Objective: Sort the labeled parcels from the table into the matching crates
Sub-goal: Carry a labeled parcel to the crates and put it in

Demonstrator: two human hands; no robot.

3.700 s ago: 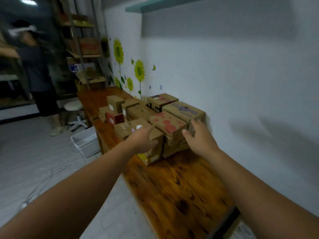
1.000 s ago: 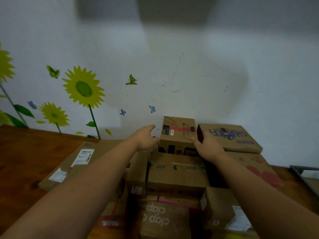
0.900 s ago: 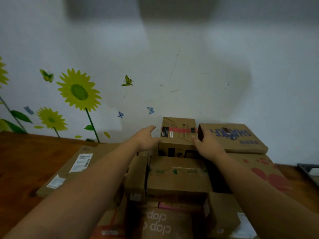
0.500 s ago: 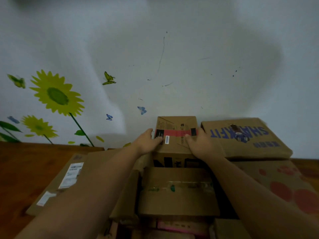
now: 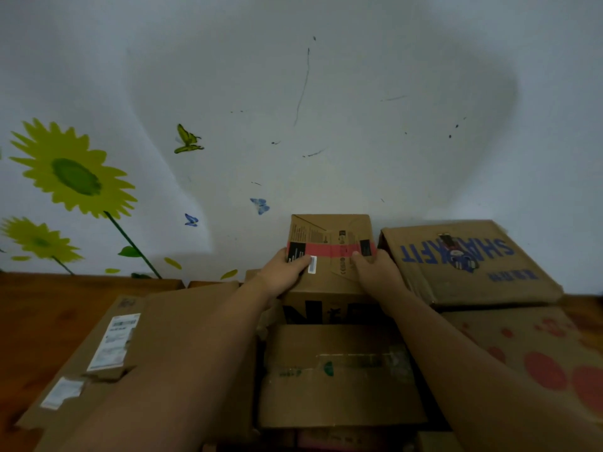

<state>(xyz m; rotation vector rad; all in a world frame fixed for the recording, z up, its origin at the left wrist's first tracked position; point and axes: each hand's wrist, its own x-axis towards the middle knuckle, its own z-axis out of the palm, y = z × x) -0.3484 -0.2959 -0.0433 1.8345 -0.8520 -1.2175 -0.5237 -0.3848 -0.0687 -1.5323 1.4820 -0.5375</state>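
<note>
Left hand [image 5: 283, 273] and right hand [image 5: 376, 274] grip a seemingly red-taped cardboard box [image 5: 330, 232].

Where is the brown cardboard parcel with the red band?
Head view, centre, by the white wall: red-banded cardboard parcel gripped between left hand and right hand, blue-lettered cardboard box on its right.

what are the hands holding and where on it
Both grip the red-banded cardboard box: left hand at its left side, right hand at its right side.
</note>
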